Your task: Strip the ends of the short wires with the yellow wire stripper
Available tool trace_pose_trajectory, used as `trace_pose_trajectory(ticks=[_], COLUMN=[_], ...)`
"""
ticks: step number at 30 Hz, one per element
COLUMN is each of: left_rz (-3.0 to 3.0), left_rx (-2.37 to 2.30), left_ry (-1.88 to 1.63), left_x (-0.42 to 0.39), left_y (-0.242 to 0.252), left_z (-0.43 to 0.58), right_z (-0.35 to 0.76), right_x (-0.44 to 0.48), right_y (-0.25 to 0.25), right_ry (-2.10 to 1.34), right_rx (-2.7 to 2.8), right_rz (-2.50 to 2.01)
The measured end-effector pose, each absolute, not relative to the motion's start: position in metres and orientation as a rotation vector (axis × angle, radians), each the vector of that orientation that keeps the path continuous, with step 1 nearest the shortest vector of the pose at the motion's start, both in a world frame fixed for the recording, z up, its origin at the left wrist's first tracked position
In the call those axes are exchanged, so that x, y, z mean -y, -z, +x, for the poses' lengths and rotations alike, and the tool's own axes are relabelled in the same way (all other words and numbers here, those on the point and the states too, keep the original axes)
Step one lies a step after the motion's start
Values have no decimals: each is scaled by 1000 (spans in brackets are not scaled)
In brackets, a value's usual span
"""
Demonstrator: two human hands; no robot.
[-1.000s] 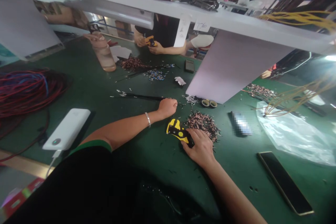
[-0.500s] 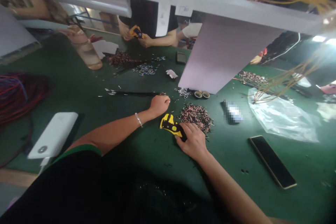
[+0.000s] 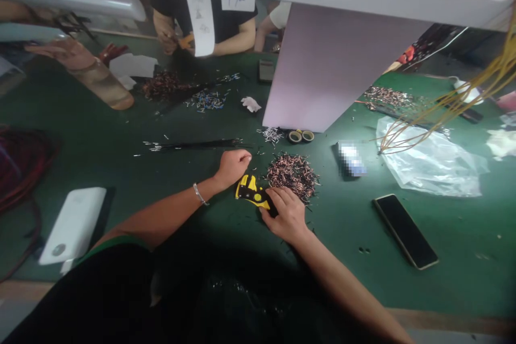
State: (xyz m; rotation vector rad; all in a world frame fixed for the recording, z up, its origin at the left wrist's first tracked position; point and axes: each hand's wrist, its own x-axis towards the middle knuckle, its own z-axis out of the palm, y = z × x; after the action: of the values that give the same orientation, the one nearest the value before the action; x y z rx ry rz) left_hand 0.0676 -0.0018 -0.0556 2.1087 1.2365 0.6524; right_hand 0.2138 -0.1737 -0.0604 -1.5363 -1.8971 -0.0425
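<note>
well off to the left of the grip, a white power bank (image 3: 72, 224) lies on the green mat (image 3: 346, 279). nearer, a black wire bundle (image 3: 193, 145) stretches toward the left hand (image 3: 233, 165), which is curled into a fist just left of the grip; i cannot tell whether it pinches a wire end. the yellow-and-black hand tool (image 3: 250, 192) lies flat on the mat with its head toward that fist, and the right hand (image 3: 284, 214) has its fingers wrapped over the handle end, pressed together on it. just beyond the grip sits a heap of short copper-coloured pieces (image 3: 292, 172), close to the knuckles. a dark phone (image 3: 405, 231) lies well to the right. in my judgement the right hand should take both handles squarely, keep the head aimed at the fist, and lift without brushing the heap.
</note>
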Motion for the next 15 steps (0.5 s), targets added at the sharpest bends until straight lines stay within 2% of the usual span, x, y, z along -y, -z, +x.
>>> trace_pose_trajectory(ticks=[15], left_rz=[2170], left_rx=[-1204], left_ry=[-718], left_x=[4], left_y=[59], left_z=[72], right_z=[214], right_x=[175], right_y=[61], right_ry=[93], right_rx=[1984], right_rz=[-1644])
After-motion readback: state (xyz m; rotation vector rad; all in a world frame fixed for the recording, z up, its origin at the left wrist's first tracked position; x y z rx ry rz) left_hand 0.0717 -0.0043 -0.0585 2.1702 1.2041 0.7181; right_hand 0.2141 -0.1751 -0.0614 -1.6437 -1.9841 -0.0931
